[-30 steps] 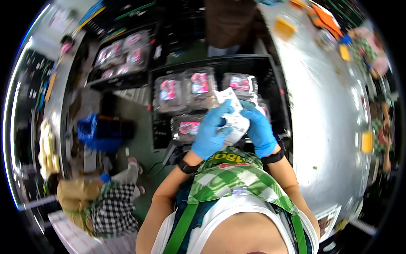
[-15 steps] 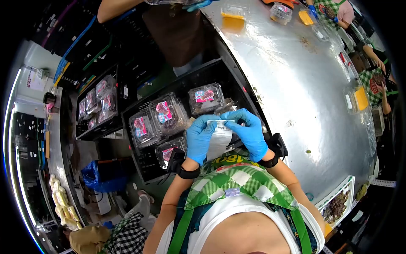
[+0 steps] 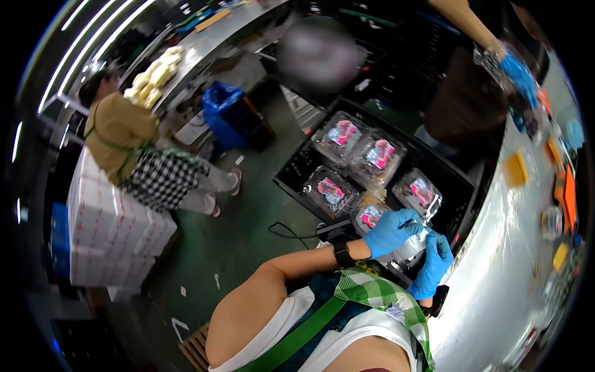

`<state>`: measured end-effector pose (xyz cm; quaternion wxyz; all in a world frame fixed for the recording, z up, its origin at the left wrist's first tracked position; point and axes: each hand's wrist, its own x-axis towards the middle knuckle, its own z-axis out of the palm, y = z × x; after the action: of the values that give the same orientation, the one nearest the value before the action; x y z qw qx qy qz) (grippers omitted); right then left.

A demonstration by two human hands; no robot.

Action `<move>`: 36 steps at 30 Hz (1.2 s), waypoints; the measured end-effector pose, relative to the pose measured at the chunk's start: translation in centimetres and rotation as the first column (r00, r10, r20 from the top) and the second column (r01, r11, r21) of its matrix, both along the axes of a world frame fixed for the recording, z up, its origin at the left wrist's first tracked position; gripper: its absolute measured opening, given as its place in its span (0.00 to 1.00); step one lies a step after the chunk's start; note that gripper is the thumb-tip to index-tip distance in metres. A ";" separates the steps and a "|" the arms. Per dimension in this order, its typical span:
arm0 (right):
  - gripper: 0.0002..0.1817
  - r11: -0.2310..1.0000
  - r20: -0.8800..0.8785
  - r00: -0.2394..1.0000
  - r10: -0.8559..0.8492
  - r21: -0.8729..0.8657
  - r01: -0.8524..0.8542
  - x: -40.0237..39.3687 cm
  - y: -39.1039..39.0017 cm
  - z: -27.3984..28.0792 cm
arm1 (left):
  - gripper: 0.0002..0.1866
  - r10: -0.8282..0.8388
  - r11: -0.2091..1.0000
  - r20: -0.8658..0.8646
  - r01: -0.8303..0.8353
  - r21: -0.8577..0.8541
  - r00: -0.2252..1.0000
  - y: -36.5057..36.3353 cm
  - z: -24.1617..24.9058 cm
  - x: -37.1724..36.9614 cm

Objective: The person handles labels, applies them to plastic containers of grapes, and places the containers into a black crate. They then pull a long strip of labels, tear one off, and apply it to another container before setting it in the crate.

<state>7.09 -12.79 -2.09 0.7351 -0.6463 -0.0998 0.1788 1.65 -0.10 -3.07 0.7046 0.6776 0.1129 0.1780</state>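
Both of my hands wear blue gloves and are pinched together over the near right side of a black crate [image 3: 296,193]. Between the fingertips of my left hand [image 3: 390,234] and my right hand [image 3: 434,265] is a strip of white labels [image 3: 411,246], hanging down toward my apron. Its print is too small to read. Inside the crate lie several clear plastic fruit boxes with pink and blue stickers; one box [image 3: 331,192] is at the left, another box [image 3: 421,191] is just beyond my fingers, and a third box [image 3: 370,215] sits beside my left hand.
A steel table [image 3: 483,304] runs along my right. At the upper right, a co-worker's blue-gloved hand [image 3: 519,75] holds clear plastic. A person [image 3: 124,133] in a checked apron stands at the left by stacked white cartons [image 3: 111,232]. A blue bag [image 3: 224,115] lines a bin beyond.
My view has swung left, so the crate and my hands appear farther right, and the standing person and cartons are now visible. Both hands keep the label strip.
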 end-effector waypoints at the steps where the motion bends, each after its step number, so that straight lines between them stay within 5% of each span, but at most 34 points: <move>1: 0.04 0.998 0.022 0.998 0.059 0.025 -0.060 0.1 0.3 0.0 | 0.05 0.007 1.000 0.018 -0.007 0.005 1.000 0.2 0.5 -0.6; 9: 0.03 0.983 0.167 0.970 0.180 -0.061 -0.172 -0.3 2.2 0.0 | 0.06 0.064 0.997 -0.007 -0.064 -0.038 0.998 1.5 0.2 -2.4; 11: 0.03 0.987 0.162 0.976 0.148 -0.091 -0.134 -0.8 2.4 1.2 | 0.05 0.126 0.981 -0.056 -0.116 0.158 0.990 1.7 1.9 -2.6; 14: 0.04 0.984 0.161 0.971 0.179 -0.021 -0.177 -0.6 1.9 1.5 | 0.05 0.047 0.995 -0.040 -0.051 -0.091 0.998 1.5 1.6 -2.5; 17: 0.09 0.967 0.094 0.963 0.252 -0.072 -0.246 -0.6 0.9 1.7 | 0.04 0.034 0.995 -0.017 -0.032 0.089 0.999 0.7 2.6 -2.3; 24: 0.04 0.993 0.059 0.998 0.002 0.116 -0.009 -1.3 -1.8 0.7 | 0.08 0.004 0.982 0.059 -0.015 0.187 0.998 -2.2 1.4 -0.6; 36: 0.06 0.995 -0.062 0.998 -0.033 0.097 0.039 -1.0 -6.7 2.0 | 0.04 -0.165 0.966 0.025 0.157 0.206 0.986 -6.2 2.7 0.8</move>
<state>6.13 -19.53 -0.13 0.7716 -0.6055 -0.0745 0.1800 2.46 -6.30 -0.36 0.6459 0.7492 0.0237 0.1452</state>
